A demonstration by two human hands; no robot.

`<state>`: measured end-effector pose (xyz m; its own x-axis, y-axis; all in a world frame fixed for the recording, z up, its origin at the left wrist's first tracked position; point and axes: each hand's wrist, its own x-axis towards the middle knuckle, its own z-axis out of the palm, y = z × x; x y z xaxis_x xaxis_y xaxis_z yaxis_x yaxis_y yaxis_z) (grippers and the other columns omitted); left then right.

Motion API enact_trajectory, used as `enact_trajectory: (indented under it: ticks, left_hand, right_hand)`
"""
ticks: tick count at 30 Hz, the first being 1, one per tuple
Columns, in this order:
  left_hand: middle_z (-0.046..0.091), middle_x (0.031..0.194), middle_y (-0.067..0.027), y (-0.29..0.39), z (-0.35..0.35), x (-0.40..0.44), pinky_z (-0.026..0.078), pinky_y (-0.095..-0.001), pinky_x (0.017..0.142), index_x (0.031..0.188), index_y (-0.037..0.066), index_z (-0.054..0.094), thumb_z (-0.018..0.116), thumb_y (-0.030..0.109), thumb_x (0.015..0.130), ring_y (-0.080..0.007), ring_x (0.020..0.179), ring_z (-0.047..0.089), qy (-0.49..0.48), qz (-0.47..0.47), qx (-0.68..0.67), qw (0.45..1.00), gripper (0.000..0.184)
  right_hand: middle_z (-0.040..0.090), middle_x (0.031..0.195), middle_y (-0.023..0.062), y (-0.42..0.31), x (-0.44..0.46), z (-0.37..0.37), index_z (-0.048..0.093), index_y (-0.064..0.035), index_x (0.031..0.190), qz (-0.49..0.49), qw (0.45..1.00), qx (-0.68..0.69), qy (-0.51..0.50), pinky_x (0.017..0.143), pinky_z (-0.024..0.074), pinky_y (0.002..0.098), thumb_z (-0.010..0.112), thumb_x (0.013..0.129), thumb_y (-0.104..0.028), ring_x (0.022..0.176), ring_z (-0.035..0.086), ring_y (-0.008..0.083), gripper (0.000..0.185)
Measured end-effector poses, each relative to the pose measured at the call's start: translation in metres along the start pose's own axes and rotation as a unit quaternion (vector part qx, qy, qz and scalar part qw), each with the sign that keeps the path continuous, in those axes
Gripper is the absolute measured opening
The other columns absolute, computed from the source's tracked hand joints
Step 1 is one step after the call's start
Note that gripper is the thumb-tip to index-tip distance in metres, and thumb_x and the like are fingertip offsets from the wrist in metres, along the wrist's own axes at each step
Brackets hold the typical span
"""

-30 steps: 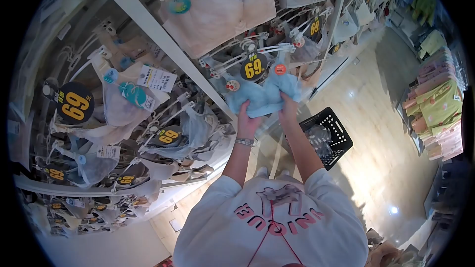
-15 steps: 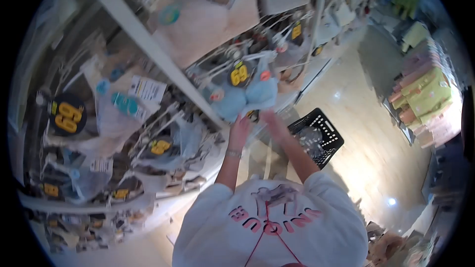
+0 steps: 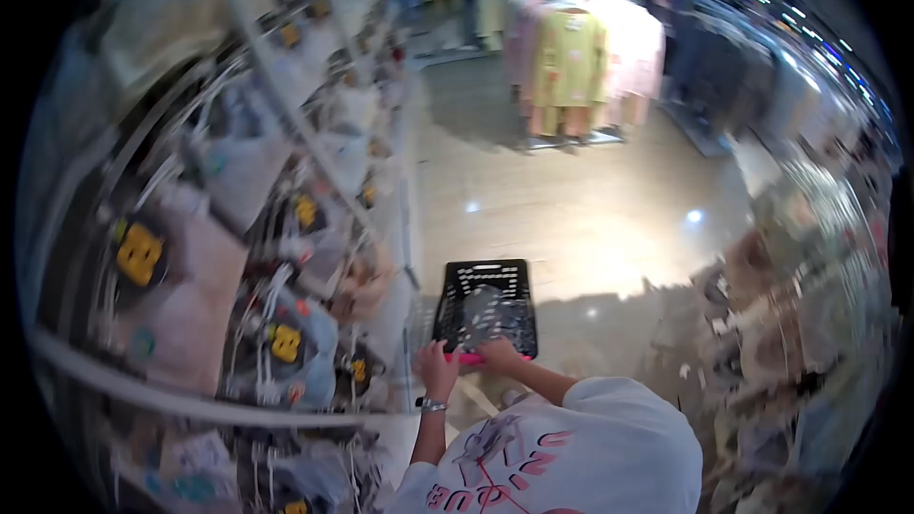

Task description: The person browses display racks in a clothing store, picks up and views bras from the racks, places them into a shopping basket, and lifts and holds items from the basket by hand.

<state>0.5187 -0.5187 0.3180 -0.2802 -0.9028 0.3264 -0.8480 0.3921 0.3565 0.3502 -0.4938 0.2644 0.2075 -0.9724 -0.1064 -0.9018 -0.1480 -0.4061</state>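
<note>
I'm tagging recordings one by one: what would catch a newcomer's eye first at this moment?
Probably the black basket near the centre, with the person's left hand and right hand at its pink handle. Next, the brightly lit yellow-green top facing out from a rack beyond the floor, at the upper right of centre. The yellow-on-black price sign among the hanging bras at left also stands out, though blurred.

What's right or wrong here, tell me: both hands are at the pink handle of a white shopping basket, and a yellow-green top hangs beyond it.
The colour is wrong: the head view shows a black shopping basket, not white. The left hand and right hand are at its pink handle, and the yellow-green top hangs beyond it.
</note>
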Motion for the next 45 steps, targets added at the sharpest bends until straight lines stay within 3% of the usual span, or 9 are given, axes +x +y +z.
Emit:
enact_trajectory:
  ticks: [1,3,4,7,8,11,12,15,45]
  left_hand:
    - [0.061,0.100,-0.0118,0.000,0.015,0.002,0.039,-0.0453,0.088,0.101,0.008,0.060,0.065,0.036,0.079,-0.0309,0.097,0.053,-0.026,0.014,-0.041,0.999,0.035]
    - [0.062,0.095,-0.0111,-0.016,0.037,0.000,0.039,-0.0474,0.086,0.095,0.009,0.063,0.064,0.038,0.080,-0.0300,0.098,0.053,-0.066,-0.001,-0.099,0.993,0.033]
    - [0.065,0.081,-0.0125,-0.003,0.037,-0.002,0.040,-0.0463,0.083,0.080,0.006,0.067,0.057,0.040,0.084,-0.0316,0.088,0.056,-0.063,0.029,-0.007,0.998,0.035]
    - [0.064,0.077,-0.0131,0.003,0.045,0.002,0.030,-0.0538,0.097,0.075,0.006,0.068,0.049,0.043,0.086,-0.0320,0.090,0.057,-0.169,0.047,0.081,0.981,0.043]
    - [0.063,0.063,-0.0125,0.002,0.051,0.001,0.037,-0.0493,0.091,0.062,0.007,0.067,0.047,0.042,0.087,-0.0311,0.075,0.061,-0.092,0.084,0.116,0.985,0.047]
    - [0.064,0.065,-0.0131,-0.011,0.056,0.011,0.044,-0.0437,0.082,0.063,0.008,0.068,0.048,0.043,0.085,-0.0318,0.065,0.062,-0.223,0.013,0.045,0.974,0.046]
    - [0.065,0.068,-0.0143,-0.017,0.055,0.012,0.049,-0.0413,0.069,0.066,0.010,0.070,0.049,0.044,0.082,-0.0322,0.061,0.062,-0.215,0.033,0.029,0.976,0.042]
    - [0.065,0.069,-0.0144,-0.020,0.051,0.014,0.050,-0.0416,0.064,0.071,0.012,0.071,0.051,0.044,0.080,-0.0327,0.066,0.064,-0.256,0.037,0.079,0.963,0.039]
    - [0.065,0.065,-0.0092,-0.059,0.062,0.100,0.048,-0.0395,0.058,0.070,0.012,0.069,0.055,0.041,0.082,-0.0295,0.062,0.063,-0.208,0.134,0.045,0.968,0.035]
  right_hand:
    - [0.065,0.080,0.0111,0.008,-0.007,0.009,0.061,-0.0097,0.085,-0.021,0.996,-0.036,0.076,0.069,0.0476,0.0450,0.065,0.068,-0.053,0.079,0.064,0.0303,0.046]
    - [0.065,0.076,0.0115,0.014,-0.012,0.012,0.064,-0.0078,0.079,0.017,0.998,-0.035,0.051,0.067,0.0490,0.0455,0.066,0.069,-0.044,0.073,0.064,0.0323,0.038]
    - [0.064,0.074,0.0116,0.022,-0.029,0.018,0.065,-0.0069,0.075,0.085,0.995,-0.022,0.054,0.066,0.0497,0.0457,0.067,0.069,-0.039,0.070,0.063,0.0334,0.033]
    - [0.064,0.073,0.0147,0.017,-0.046,0.008,0.066,-0.0071,0.074,0.131,0.987,0.079,0.048,0.062,0.0507,0.0443,0.064,0.069,-0.028,0.069,0.064,0.0333,0.022]
    - [0.064,0.072,0.0148,0.015,-0.046,0.016,0.066,-0.0074,0.074,0.140,0.985,0.078,0.060,0.062,0.0508,0.0441,0.063,0.068,-0.026,0.068,0.064,0.0329,0.020]
    - [0.064,0.070,0.0150,0.013,-0.040,0.029,0.066,-0.0079,0.072,0.165,0.980,0.064,0.088,0.061,0.0509,0.0436,0.061,0.067,-0.022,0.068,0.064,0.0320,0.016]
    - [0.063,0.069,0.0151,0.006,-0.038,0.035,0.066,-0.0079,0.072,0.179,0.978,0.060,0.090,0.060,0.0509,0.0435,0.062,0.066,-0.022,0.068,0.064,0.0318,0.015]
    - [0.062,0.066,0.0147,-0.004,-0.039,0.041,0.066,-0.0071,0.070,0.191,0.974,0.064,0.107,0.059,0.0508,0.0436,0.063,0.064,-0.021,0.067,0.064,0.0320,0.016]
    - [0.061,0.064,0.0179,-0.075,0.009,0.053,0.056,-0.0020,0.080,0.225,0.952,0.153,0.138,0.056,0.0477,0.0469,0.058,0.075,-0.022,0.061,0.062,0.0347,0.021]
